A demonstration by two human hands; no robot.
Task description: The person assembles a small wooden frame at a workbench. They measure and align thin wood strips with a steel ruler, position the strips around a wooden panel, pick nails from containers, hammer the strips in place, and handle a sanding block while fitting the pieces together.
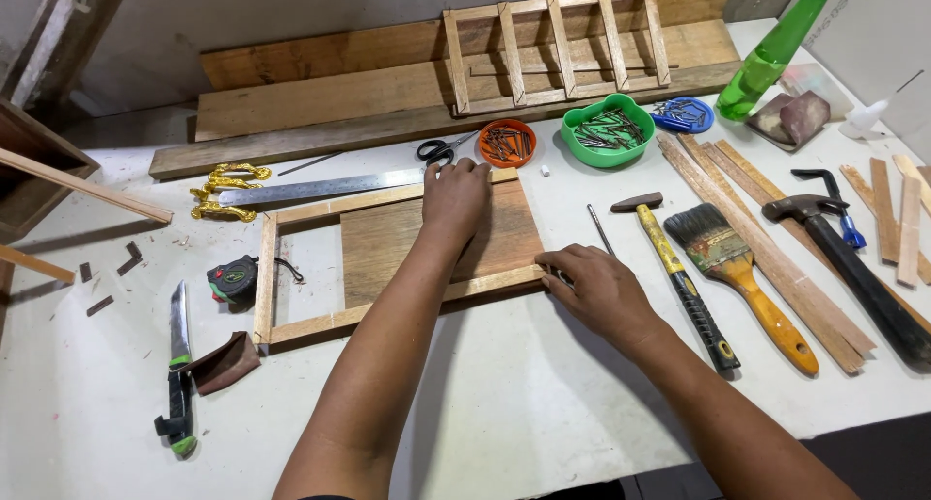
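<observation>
The wooden frame (388,258) lies flat at the middle of the white table (504,403), a wide board filling its right part. The left hand (454,197) rests palm down on that board at the frame's far rail, fingers spread flat and gripping nothing, while the right hand (596,287) pinches the frame's near right corner with curled fingers. Right of the frame lie 1 small hammer (674,272) and 1 paintbrush (742,277); behind it sit scissors (441,151) and an orange bowl of nails (507,142).
</observation>
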